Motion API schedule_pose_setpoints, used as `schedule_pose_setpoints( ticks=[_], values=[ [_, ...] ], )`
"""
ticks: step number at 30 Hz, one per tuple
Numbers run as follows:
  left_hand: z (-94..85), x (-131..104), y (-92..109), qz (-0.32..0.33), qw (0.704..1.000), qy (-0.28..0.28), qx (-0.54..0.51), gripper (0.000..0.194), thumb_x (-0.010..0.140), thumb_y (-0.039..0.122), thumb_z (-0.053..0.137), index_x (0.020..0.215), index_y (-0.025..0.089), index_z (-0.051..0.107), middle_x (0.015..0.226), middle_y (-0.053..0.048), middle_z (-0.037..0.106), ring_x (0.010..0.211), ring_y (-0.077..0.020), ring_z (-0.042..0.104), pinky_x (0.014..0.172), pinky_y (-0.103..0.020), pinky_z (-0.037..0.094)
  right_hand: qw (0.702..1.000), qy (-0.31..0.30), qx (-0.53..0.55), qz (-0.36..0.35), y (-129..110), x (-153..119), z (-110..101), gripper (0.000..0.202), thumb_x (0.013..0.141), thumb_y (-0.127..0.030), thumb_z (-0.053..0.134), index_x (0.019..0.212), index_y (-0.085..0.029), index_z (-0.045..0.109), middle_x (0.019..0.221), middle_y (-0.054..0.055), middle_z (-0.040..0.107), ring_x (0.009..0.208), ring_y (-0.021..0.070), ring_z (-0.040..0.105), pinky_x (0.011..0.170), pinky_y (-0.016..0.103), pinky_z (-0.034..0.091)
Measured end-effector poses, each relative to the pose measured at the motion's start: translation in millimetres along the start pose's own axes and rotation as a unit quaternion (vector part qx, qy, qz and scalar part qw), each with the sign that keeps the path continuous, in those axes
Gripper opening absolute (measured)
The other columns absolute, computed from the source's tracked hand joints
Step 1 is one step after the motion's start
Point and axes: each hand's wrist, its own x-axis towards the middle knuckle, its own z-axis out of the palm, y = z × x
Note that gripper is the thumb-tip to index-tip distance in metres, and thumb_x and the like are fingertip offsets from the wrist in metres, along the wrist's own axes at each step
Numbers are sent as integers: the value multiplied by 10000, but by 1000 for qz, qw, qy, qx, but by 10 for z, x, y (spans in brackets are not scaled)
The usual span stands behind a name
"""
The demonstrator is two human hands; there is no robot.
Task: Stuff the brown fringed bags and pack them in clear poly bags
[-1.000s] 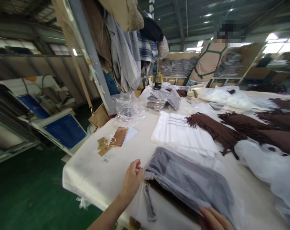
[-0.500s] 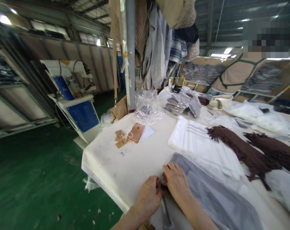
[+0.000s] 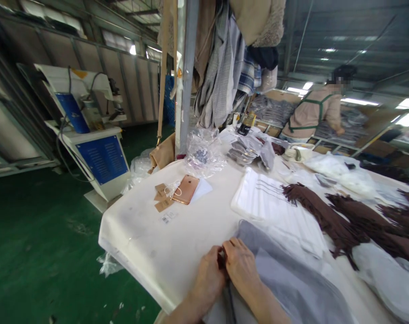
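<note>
Grey fabric (image 3: 285, 276) beside them, left hand (image 3: 209, 272) and right hand (image 3: 240, 263) curl close together.

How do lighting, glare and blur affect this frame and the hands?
Head view: the bright patch at far right is blown out; clear plastic by the post catches glints. Head view: the left hand and right hand look slightly soft, detail lost in the dark gap between them. Head view: the co-worker has a pixelated head.
</note>
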Motion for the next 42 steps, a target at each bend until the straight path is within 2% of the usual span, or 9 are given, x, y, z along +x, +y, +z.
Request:
schedule_pose_setpoints(
  ticks=[8,13,16,19,23,29,34,38,42],
  values=[
    [83,-174,-307,42,995,63,-60,346,742,192,497,1084,145,525,828,-57,696,743,-183,657,675,-277,522,993,51,65,-87,-137,-359,22,267,677,19,484,809,-192,580,762,7,598,696,169,539,645,270,417],
    [108,-239,-368,140,983,104,-58,194,723,289,444,768,203,612,797,-70,657,759,-212,621,722,-356,530,986,91,75,-117,-233,-462,-28,277,643,9,488,823,-189,559,781,15,597,690,183,529,650,289,431],
    [113,-241,-297,106,989,86,-56,217,714,352,409,591,216,525,638,-60,610,618,-209,580,608,-346,516,985,107,77,-111,-269,-477,-95,264,651,9,467,806,-186,555,758,17,589,668,181,524,642,287,441],
    [81,-203,-206,57,996,58,-45,186,695,352,422,591,217,494,579,-36,587,586,-196,577,552,-301,486,977,158,85,-114,-287,-582,-172,280,749,-16,413,926,-154,580,799,39,612,696,175,547,654,284,444],
    [0,-175,-112,-25,999,4,-36,204,672,324,479,803,182,544,550,14,572,480,-165,558,450,-252,443,959,247,31,-136,-195,-939,-138,321,847,-30,381,1037,-163,604,854,49,659,809,165,599,758,289,429],
    [-122,-401,-117,-147,983,-72,-78,505,561,228,529,1051,153,429,666,50,563,419,-104,503,375,-199,374,974,211,-39,-66,150,-1300,87,347,884,-91,341,1104,-163,600,1006,98,663,940,202,601,822,345,420],
    [-323,-579,-147,-153,983,-91,-43,310,600,240,469,890,141,514,569,66,497,390,-96,460,374,-204,330,973,203,-61,-98,255,-1209,95,387,829,-92,367,1141,-159,587,1037,86,648,948,193,581,803,322,412],
    [-497,-575,-112,-114,987,-117,3,179,575,145,439,701,149,566,530,51,503,494,-109,497,486,-210,389,974,217,-46,-48,236,-1074,21,347,858,-101,357,1142,-125,556,983,99,646,894,201,576,780,327,411],
    [-585,-548,-139,-69,986,-81,131,144,658,104,447,701,178,563,573,38,555,568,-131,552,563,-226,415,979,200,-6,-31,247,-1010,-40,269,918,-201,360,1092,-143,557,927,88,636,818,194,575,708,310,433]
  ],
)
